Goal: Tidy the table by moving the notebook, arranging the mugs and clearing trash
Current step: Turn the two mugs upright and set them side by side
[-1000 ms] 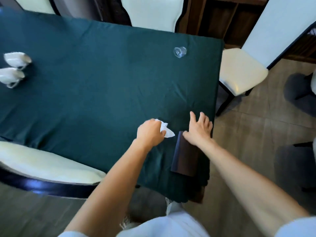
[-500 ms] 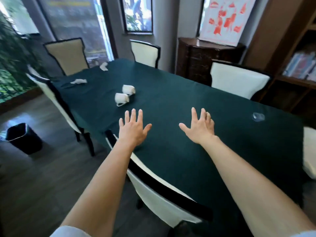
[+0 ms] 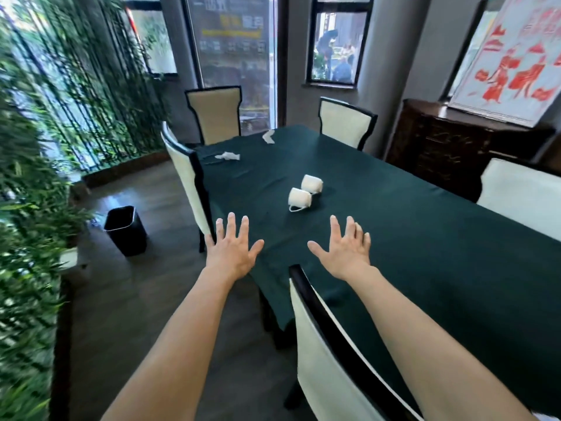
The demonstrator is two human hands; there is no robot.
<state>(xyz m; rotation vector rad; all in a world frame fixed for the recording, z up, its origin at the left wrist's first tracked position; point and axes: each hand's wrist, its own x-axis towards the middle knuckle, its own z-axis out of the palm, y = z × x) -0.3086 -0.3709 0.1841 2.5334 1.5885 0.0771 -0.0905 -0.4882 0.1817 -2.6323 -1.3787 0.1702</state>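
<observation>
Head view: both hands up and empty, left hand (image 3: 233, 249) and right hand (image 3: 344, 249) with fingers spread wide, hovering over the near edge of the green-clothed counter (image 3: 425, 238). Two white mugs (image 3: 306, 191) lie tipped on their sides mid-counter, touching, not arranged. Crumpled tissues (image 3: 227, 156) wait at the far end, the bin (image 3: 126, 229) stands on the floor. No notebook in sight. Plenty left, I'd say.
</observation>
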